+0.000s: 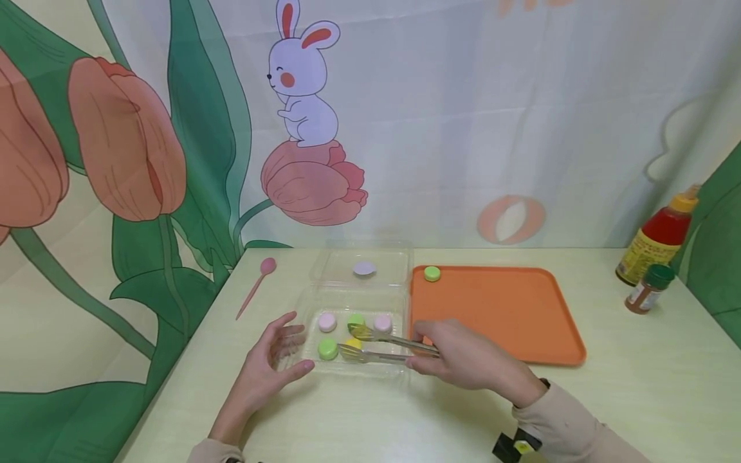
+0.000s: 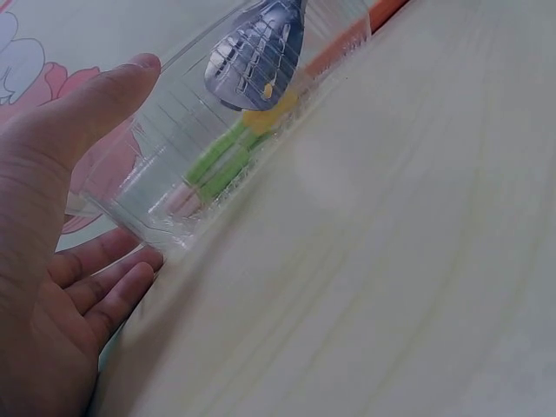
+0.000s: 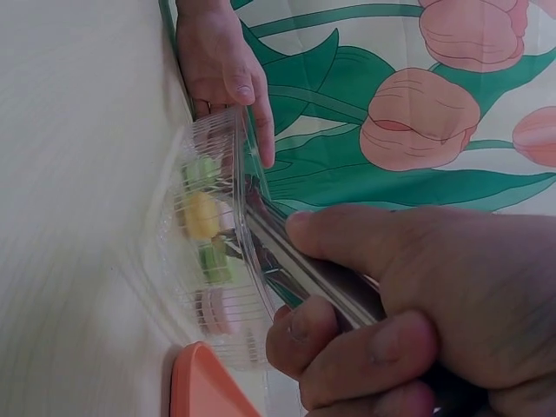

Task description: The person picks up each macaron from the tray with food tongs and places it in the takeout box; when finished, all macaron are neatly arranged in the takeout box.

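My right hand (image 1: 463, 354) grips metal tongs (image 1: 399, 344) whose two tips reach into a clear plastic box (image 1: 307, 299). The tips stand on either side of a yellow macaron (image 1: 353, 343). Around it in the box lie a green macaron (image 1: 327, 349), another green one (image 1: 356, 319) partly behind a tip, a pale pink macaron (image 1: 327, 322) and a second pink one (image 1: 383, 323). At the box's left end is my left hand (image 1: 269, 360), thumb and fingers spread around the near corner. The left wrist view shows its thumb (image 2: 122, 87) extended beside the clear wall.
Right of the box lies an orange tray (image 1: 492, 315) with a green macaron (image 1: 431, 274) in its back left corner. A pink spoon (image 1: 257, 286) rests at the left. The red sauce bottle (image 1: 657, 238) and green-capped jar (image 1: 649, 289) stand far right.
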Tool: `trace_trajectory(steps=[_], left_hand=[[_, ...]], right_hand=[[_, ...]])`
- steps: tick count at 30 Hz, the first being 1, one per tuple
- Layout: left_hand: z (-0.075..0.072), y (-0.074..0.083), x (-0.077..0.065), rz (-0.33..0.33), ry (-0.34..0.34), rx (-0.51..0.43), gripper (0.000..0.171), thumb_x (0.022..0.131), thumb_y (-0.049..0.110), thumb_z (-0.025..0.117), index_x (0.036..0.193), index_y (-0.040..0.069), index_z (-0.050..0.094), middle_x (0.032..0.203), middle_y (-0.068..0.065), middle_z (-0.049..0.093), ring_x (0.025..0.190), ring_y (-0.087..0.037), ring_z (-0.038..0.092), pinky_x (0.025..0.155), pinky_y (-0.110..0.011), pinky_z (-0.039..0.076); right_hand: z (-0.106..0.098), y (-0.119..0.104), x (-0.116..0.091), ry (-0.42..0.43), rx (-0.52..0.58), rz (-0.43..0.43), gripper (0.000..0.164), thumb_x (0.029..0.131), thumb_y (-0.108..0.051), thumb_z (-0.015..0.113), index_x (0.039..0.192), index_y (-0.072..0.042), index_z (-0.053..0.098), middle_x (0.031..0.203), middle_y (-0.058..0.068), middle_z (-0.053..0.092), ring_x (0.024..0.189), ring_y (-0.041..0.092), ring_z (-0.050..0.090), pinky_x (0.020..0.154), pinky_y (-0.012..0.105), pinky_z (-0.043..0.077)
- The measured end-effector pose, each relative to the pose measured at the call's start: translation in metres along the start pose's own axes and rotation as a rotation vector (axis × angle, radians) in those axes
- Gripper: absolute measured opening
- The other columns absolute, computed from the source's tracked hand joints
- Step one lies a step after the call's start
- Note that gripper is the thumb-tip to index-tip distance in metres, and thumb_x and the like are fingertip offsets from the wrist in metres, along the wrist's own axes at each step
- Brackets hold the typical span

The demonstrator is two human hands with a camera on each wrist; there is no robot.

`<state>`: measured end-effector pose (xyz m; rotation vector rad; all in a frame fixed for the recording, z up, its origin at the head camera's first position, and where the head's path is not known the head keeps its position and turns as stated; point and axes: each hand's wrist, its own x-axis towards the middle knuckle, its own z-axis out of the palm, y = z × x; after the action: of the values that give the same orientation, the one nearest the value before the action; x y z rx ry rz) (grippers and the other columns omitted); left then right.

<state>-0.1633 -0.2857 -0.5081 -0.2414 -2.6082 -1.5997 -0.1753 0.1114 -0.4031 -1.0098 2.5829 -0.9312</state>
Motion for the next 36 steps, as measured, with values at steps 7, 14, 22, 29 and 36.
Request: trace_trajectory(steps=[7,14,22,29,36], left_hand=[[0.000,0.001,-0.001,0.011,-0.001,-0.012,0.096,0.092,0.023,0.095,0.170,0.021,0.040,0.157,-0.012,0.063,0.141,-0.031,0.065,0.117,-0.030,0.053],[-0.001,0.001,-0.001,0.014,0.003,-0.011,0.095,0.092,0.024,0.095,0.170,0.021,0.040,0.157,-0.011,0.064,0.140,-0.031,0.066,0.117,-0.033,0.053],[0.000,0.001,0.000,0.010,0.002,-0.003,0.095,0.092,0.024,0.095,0.170,0.022,0.040,0.157,-0.010,0.064,0.141,-0.030,0.065,0.119,-0.035,0.053],[0.000,0.002,-0.001,0.013,0.006,-0.001,0.096,0.092,0.025,0.096,0.170,0.022,0.040,0.157,-0.010,0.064,0.140,-0.031,0.066,0.117,-0.032,0.053],[0.000,0.002,0.000,0.010,0.006,0.006,0.096,0.092,0.026,0.095,0.170,0.022,0.040,0.157,-0.010,0.064,0.139,-0.031,0.067,0.117,-0.035,0.054]], right_hand=[[-0.001,0.000,-0.003,-0.003,0.024,0.028,0.028,0.108,-0.034,0.077,0.111,-0.008,0.068,0.074,-0.006,0.062,0.055,0.003,0.044,0.049,0.023,0.037],[-0.016,-0.006,-0.010,0.046,0.079,0.110,0.035,0.106,-0.042,0.078,0.119,-0.012,0.067,0.068,-0.006,0.057,0.052,0.006,0.043,0.048,0.024,0.037],[-0.052,-0.009,-0.024,0.296,0.164,0.142,0.038,0.107,-0.043,0.077,0.126,-0.015,0.060,0.063,-0.003,0.048,0.051,0.011,0.040,0.047,0.026,0.035],[-0.070,0.001,-0.026,0.520,0.107,0.248,0.051,0.107,-0.050,0.074,0.130,-0.009,0.056,0.066,0.000,0.046,0.053,0.015,0.041,0.049,0.028,0.035],[-0.068,0.019,-0.023,0.591,0.053,0.317,0.056,0.108,-0.050,0.073,0.131,-0.002,0.056,0.065,0.001,0.047,0.053,0.018,0.042,0.049,0.030,0.034]])
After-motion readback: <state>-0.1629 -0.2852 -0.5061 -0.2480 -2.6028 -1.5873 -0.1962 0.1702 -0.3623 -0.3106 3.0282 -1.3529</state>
